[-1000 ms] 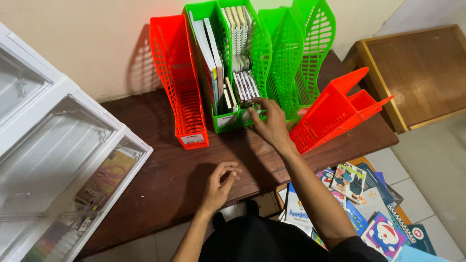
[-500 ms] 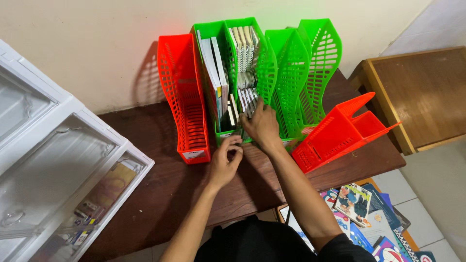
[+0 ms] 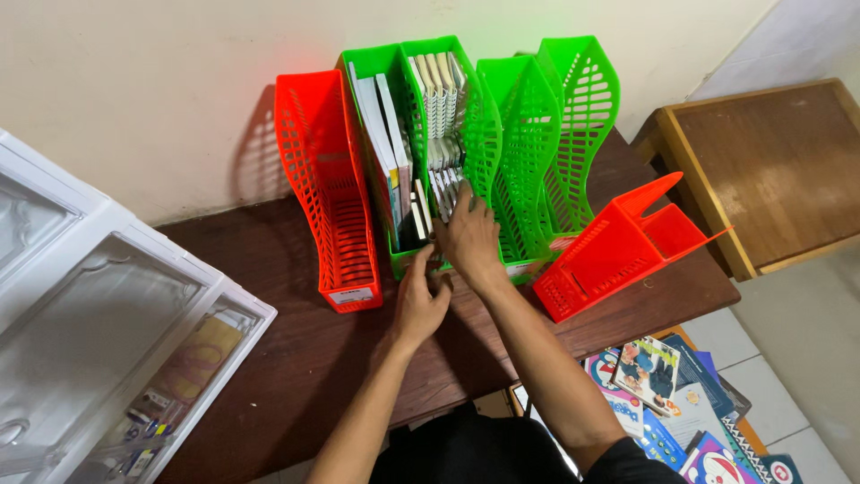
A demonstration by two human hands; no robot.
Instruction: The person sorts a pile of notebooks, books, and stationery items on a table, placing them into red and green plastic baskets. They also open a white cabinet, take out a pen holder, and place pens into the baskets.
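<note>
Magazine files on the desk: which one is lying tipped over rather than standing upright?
The red file at the right end. It lies tilted on its side, empty, while the other red file and the green files stand upright.

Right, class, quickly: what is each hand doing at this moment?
Left hand: fingers curled at the front of the green file holder; a firm grip cannot be told.
Right hand: open, fingertips on the books inside it.

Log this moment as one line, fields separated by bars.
left hand: on front of green file holder | right hand: at booklets in it | table: dark wood
</note>
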